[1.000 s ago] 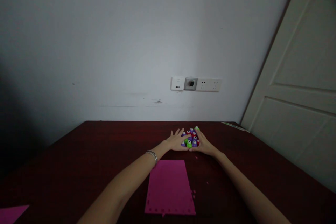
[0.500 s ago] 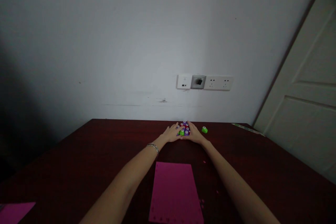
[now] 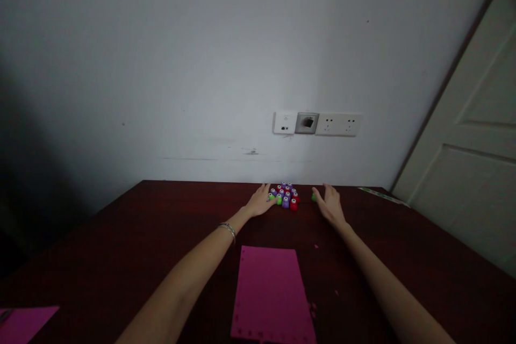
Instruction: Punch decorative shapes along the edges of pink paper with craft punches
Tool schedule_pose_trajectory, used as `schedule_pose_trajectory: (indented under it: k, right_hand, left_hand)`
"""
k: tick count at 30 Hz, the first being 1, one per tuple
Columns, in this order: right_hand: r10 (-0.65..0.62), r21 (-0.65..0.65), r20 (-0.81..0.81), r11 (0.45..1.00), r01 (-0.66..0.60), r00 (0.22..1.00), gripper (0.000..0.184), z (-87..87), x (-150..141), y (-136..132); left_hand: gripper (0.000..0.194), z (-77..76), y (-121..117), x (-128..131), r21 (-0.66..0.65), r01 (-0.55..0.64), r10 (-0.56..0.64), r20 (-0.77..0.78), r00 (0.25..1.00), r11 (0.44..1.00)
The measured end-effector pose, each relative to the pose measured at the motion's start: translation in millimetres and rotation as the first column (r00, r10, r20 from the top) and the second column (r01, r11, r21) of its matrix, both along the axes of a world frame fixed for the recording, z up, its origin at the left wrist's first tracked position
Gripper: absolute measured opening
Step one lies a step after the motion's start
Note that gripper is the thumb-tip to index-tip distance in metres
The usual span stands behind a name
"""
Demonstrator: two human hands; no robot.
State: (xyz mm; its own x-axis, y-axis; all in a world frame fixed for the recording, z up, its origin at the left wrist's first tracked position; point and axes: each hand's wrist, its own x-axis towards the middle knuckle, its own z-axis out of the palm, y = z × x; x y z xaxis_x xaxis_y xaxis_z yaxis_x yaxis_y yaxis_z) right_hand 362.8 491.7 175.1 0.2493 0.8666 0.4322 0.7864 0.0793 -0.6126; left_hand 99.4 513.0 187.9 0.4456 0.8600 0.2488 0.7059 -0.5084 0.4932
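A tight cluster of small purple, red and green craft punches (image 3: 286, 196) with round white tops stands near the table's back edge. Against the cluster's left side rests my left hand (image 3: 258, 202), its fingers extended and apart, the thumb by the green punches. To the right, my right hand (image 3: 331, 205) is open beside a lone green punch (image 3: 314, 197), which is partly hidden by the thumb and fingers. A gap separates this punch from the cluster.
A pink sheet (image 3: 272, 293) with small holes along its edges lies on the dark red table (image 3: 181, 209). Pink paper bits (image 3: 312, 309) are scattered beside it. Another pink sheet (image 3: 34, 322) is at front left, a ruler-like strip (image 3: 382, 195) at back right. Wall sockets (image 3: 338, 124) are behind.
My right hand has left the cluster's right side and moved right to the lone green punch. My left hand has shifted slightly left, and more of the cluster shows.
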Motion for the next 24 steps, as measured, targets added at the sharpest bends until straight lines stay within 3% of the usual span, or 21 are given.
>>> schedule_pose_trajectory:
  k: [3, 7, 12, 15, 18, 21, 24]
  right_hand:
    - [-0.065, -0.078, -0.076, 0.995, 0.059, 0.995, 0.083, -5.6, 7.8, 3.0]
    - [-0.052, -0.147, -0.108, 0.988, 0.036, 0.993, 0.084, -9.6, -8.5, 12.3]
    - [0.014, -0.185, -0.059, 0.982, -0.025, 0.998, 0.085, -4.7, -36.2, 14.6]
    - [0.055, -0.169, 0.001, 0.984, -0.054, 0.998, 0.075, 4.9, -45.0, 7.0]
    - [0.109, -0.089, 0.093, 0.991, -0.101, 0.99, 0.059, 21.9, -55.3, -11.1]
    - [0.229, 0.011, 0.223, 0.971, -0.237, 0.948, 0.041, 39.0, -84.4, -43.0]
    - [0.469, 0.006, 0.378, 0.861, -0.509, 0.798, 0.023, 42.8, -143.6, -87.5]
  left_hand:
    - [0.065, -1.8, -3.7, 5.4, -0.067, -0.14, 0.151, 0.197, 0.969, 0.988]
    - [0.052, -0.4, -10.2, 10.7, -0.136, -0.273, 0.305, 0.393, 0.868, 0.952]
    - [0.044, 4.5, -22.6, 4.1, -0.17, -0.316, 0.359, 0.468, 0.808, 0.933]
    - [0.041, 8.7, -33.6, -4.9, -0.161, -0.33, 0.366, 0.49, 0.791, 0.93]
    - [0.039, 16.5, -46.4, -16.3, -0.129, -0.336, 0.352, 0.522, 0.777, 0.933]
    - [0.036, 32.1, -57.0, -26.9, -0.085, -0.339, 0.327, 0.55, 0.768, 0.937]
    - [0.031, 59.2, -63.5, -30.8, -0.032, -0.341, 0.298, 0.565, 0.769, 0.94]
